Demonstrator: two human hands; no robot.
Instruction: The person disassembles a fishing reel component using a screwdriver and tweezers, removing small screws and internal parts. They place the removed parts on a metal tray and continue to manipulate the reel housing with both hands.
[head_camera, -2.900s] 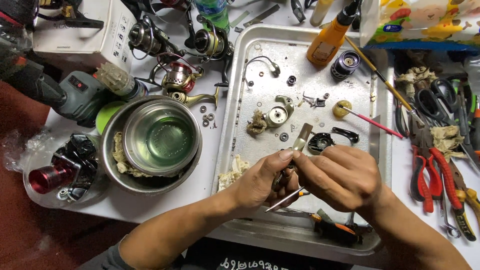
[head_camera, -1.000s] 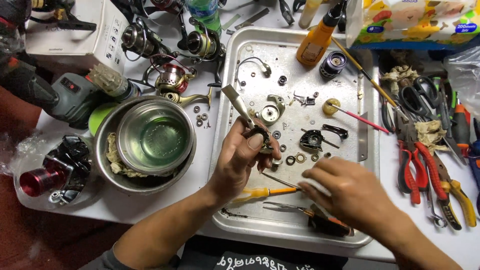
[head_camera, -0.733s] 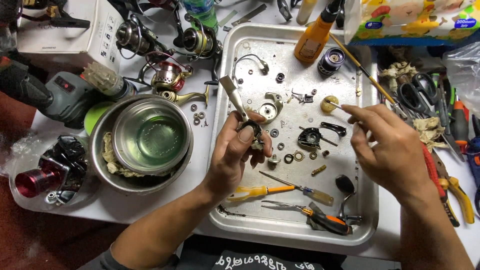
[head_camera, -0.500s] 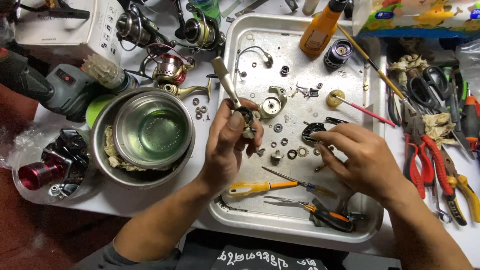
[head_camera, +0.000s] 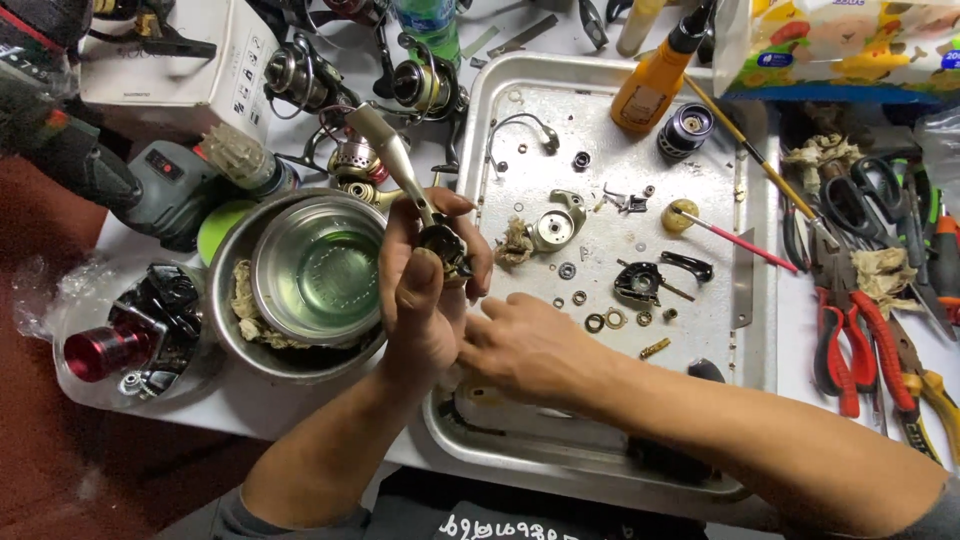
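The left hand (head_camera: 420, 300) pinches a fishing reel body (head_camera: 440, 245) above the metal tray (head_camera: 600, 130)'s left edge; the right hand (head_camera: 525, 345) touches beside it, its grip seemingly loosely curled.

Left hand (head_camera: 425, 300) raised, fingers curled closed in a grip, thumb up, forearm bare, right hand (head_camera: 530, 350) lying palm down just beside it, fingertips touching left palm, forearm bare
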